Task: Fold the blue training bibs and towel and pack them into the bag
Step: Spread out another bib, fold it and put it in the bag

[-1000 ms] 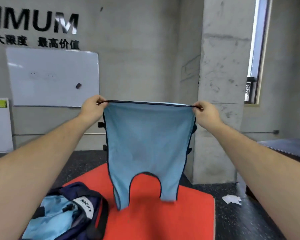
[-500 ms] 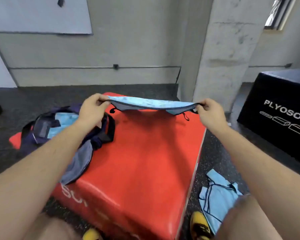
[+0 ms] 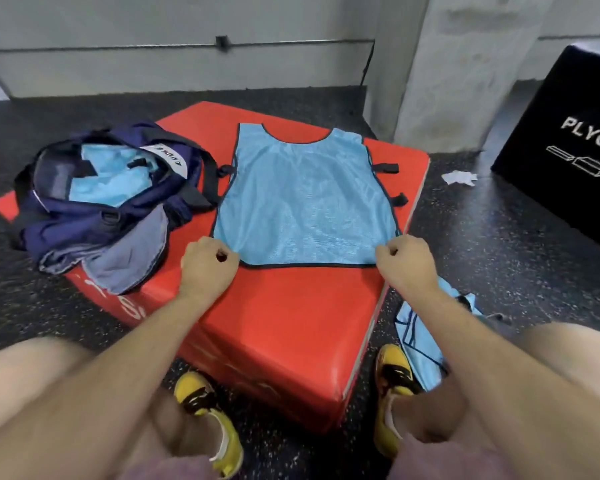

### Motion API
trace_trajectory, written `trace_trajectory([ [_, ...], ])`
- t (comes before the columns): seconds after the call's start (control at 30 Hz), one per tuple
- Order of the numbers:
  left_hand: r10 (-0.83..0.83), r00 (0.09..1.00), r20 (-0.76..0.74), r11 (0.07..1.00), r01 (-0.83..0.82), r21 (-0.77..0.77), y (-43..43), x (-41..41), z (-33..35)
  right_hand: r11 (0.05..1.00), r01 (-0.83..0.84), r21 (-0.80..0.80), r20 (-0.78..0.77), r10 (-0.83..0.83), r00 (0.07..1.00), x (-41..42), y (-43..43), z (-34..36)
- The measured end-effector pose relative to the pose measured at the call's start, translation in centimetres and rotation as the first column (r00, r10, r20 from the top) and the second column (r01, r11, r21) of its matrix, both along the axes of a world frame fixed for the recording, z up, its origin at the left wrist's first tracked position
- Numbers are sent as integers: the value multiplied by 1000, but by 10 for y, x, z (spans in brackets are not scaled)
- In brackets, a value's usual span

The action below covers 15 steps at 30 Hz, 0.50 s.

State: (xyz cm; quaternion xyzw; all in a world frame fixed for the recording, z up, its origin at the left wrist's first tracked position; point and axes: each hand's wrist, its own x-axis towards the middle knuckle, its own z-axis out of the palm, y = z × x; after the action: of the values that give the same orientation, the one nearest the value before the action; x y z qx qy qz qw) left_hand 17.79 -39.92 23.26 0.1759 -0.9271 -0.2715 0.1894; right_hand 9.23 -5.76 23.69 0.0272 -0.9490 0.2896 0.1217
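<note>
A light blue mesh training bib [image 3: 305, 199] with dark trim lies flat on the red foam box [image 3: 284, 320], neck hole away from me. My left hand [image 3: 207, 268] pinches its near left corner. My right hand [image 3: 407, 261] pinches its near right corner. A navy bag [image 3: 94, 216] lies open at the left of the box, with light blue fabric [image 3: 108, 174] inside it. Another blue bib [image 3: 420, 337] lies crumpled on the floor beside my right foot.
A black plyo box [image 3: 568, 140] stands at the right. A concrete pillar [image 3: 447, 64] rises behind the red box. A crumpled white scrap [image 3: 459, 176] lies on the dark speckled floor. My yellow shoes [image 3: 205, 410] are at the box's near edge.
The bib was held up in the air stretched between both hands, then lowered and spread flat on the red box. My view tilted down from the wall to the box.
</note>
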Motion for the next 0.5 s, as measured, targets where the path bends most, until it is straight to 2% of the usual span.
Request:
trace_trajectory([
  [0.07, 89, 996, 4, 977, -87, -195, 6, -3, 2, 974, 76, 213, -127, -49, 991, -1, -6, -1],
  [0.13, 12, 999, -30, 955, -20, -296, 11, -14, 3, 948, 45, 316, -214, 25, 977, -5, -20, -2],
  [0.17, -56, 998, -20, 953, 48, -298, 14, -23, 5, 939, -21, 343, -192, 92, 977, -8, -30, -1],
  [0.27, -216, 954, 209, 932, 265, -247, 25, -56, 10, 903, -278, 327, 109, 256, 961, -14, -64, 4],
  [0.37, -255, 861, 441, 911, 366, -189, 36, -71, 4, 861, -395, 322, 345, 281, 895, -16, -85, -1],
  [0.5, -235, 809, 538, 919, 366, -148, 43, -55, -5, 838, -416, 354, 407, 263, 875, 2, -78, -6],
])
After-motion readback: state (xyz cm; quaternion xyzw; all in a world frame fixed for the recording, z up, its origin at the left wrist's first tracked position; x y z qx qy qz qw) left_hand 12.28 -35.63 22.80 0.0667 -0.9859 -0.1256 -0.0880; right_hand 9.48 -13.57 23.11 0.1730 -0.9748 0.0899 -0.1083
